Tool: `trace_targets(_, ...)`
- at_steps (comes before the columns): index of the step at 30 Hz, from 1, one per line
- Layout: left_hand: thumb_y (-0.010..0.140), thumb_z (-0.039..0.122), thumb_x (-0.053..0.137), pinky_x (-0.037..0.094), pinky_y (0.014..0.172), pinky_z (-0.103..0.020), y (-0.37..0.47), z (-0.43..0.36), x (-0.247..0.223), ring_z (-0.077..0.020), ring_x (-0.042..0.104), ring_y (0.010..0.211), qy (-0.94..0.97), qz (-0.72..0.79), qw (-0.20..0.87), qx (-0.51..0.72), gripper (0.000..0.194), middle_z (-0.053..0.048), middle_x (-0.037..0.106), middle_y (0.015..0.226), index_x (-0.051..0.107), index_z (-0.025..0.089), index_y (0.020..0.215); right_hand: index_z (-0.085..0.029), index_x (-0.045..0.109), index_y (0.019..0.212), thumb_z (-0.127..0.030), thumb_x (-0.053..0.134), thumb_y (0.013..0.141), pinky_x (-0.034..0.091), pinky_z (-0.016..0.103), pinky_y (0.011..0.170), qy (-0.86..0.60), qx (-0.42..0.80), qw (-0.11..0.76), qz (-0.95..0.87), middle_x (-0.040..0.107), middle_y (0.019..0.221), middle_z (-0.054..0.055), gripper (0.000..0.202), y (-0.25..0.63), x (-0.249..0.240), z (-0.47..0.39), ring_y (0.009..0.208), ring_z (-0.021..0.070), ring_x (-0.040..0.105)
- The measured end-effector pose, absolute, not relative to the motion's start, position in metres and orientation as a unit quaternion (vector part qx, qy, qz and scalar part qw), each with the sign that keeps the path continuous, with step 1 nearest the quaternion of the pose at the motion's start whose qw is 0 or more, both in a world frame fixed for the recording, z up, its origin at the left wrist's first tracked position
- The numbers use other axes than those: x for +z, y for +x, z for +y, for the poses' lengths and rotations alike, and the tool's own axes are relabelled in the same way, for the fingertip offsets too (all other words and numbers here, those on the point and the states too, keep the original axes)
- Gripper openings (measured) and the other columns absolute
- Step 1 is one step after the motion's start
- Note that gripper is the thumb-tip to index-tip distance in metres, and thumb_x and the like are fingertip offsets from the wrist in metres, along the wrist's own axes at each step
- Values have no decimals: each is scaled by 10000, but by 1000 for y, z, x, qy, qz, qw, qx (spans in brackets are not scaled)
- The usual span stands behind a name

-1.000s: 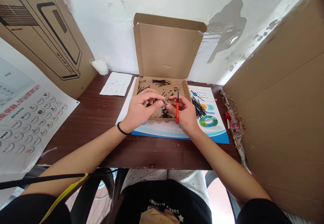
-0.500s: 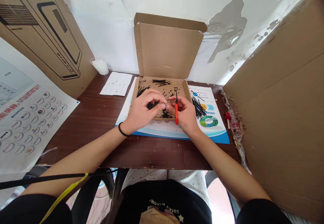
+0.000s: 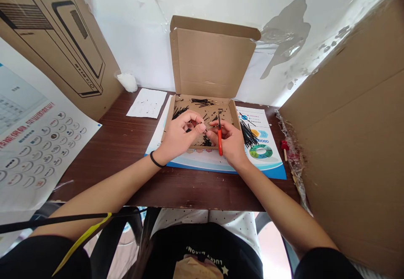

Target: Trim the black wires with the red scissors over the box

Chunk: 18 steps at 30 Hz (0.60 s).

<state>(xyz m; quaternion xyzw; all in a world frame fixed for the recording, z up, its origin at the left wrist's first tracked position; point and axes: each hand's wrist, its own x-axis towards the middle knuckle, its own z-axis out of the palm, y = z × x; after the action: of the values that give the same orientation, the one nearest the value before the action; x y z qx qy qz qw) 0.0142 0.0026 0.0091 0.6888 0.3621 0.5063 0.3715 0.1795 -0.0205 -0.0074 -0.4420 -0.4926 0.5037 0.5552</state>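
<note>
Left hand (image 3: 181, 134): fingertips pinched; contents unclear.
Right hand (image 3: 229, 141): closed around red-handled tool (image 3: 220, 138), above box (image 3: 206, 147).

Bright indoor light, pale glare upper right, wide-angle stretching towards the edges.

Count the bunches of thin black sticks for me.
3. The back bunch and left bunch lie inside the open box; the right bunch lies beside it on the printed sheet. The left hand and right hand may hide more.
</note>
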Motion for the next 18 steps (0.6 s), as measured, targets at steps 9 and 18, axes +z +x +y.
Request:
trace_targets(9,706,495,801,459,695,-277,17,7,7,-123,556,760,546,350,573,501,367,-30,633,868,667,180,837,-228,614,975,-487,857,598,472,240,431,-416,556,513,-504,685,680,-39,519,177,-7,-23,424,91,551)
trace_targets(18,683,456,829,486,670,-273,17,6,8,-124,573,748,518,333,604,507,346,-29,647,850,650,190,815,-224,603,1011,-495,823,661,479,222,439,-388,573,501,-519,714,714,-25,494,178,-10,-23,434,85,568)
